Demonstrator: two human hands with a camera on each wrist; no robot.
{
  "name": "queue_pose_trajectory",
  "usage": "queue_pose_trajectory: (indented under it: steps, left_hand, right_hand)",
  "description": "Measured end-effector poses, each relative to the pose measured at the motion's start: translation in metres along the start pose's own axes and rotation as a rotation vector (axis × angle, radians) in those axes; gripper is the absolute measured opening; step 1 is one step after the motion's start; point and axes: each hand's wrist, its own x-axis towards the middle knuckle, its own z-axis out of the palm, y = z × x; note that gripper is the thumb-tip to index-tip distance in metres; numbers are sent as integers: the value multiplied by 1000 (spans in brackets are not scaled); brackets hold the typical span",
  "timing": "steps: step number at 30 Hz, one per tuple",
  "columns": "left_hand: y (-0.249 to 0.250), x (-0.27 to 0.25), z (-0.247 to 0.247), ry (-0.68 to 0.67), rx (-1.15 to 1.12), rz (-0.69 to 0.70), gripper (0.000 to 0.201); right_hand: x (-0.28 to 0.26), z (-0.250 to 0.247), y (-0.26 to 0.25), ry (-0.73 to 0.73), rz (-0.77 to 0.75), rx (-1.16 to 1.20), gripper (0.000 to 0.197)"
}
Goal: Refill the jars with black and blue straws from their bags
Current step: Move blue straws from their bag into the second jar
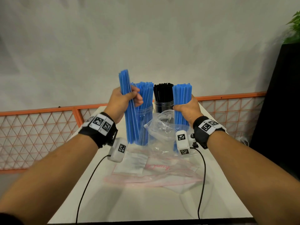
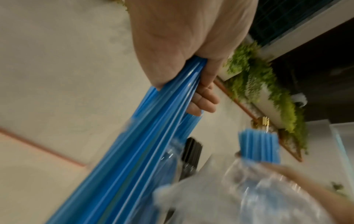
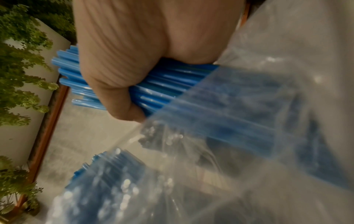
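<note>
My left hand (image 1: 129,99) grips a bundle of blue straws (image 1: 128,108), held upright and slightly tilted just left of the clear jar (image 1: 146,125) that holds more blue straws. My right hand (image 1: 186,109) grips a second bundle of blue straws (image 1: 181,98) whose lower ends sit inside a clear plastic bag (image 1: 160,127). Behind, a second jar (image 1: 163,104) holds black straws (image 1: 163,91). The left wrist view shows the fingers (image 2: 203,100) curled round the blue straws (image 2: 134,151). In the right wrist view the fingers (image 3: 118,78) wrap the straws (image 3: 172,84) above the bag (image 3: 249,121).
A flat empty bag with pink print (image 1: 154,172) lies on the white table (image 1: 129,205) in front of the jars. An orange mesh fence (image 1: 40,135) runs behind the table. A dark cabinet (image 1: 279,111) with a plant (image 1: 293,28) stands at the right.
</note>
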Motion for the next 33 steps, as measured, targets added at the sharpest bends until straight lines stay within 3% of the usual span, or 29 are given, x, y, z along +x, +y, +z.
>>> queue_pose_trajectory:
  steps: [4, 7, 10, 15, 22, 33]
  left_hand:
    - [-49, -20, -4, -27, 83, -53, 19]
    - [-65, -23, -3, 30, 98, -72, 18]
    - [-69, -20, 4, 102, 142, -99, 19]
    - [-76, -19, 9, 107, 78, -132, 38]
    - [-92, -24, -1, 104, -10, -199, 28]
    - [-105, -30, -11, 161, -108, -219, 38]
  right_hand:
    - [-2, 0, -1, 2, -1, 2, 42]
    - [-3, 1, -1, 6, -6, 4, 43]
    - [-4, 1, -1, 2, -16, -3, 42]
    - [-4, 1, 0, -3, -19, 6, 41]
    - [-4, 1, 2, -2, -31, 32, 41]
    - [-3, 1, 5, 3, -33, 14, 43]
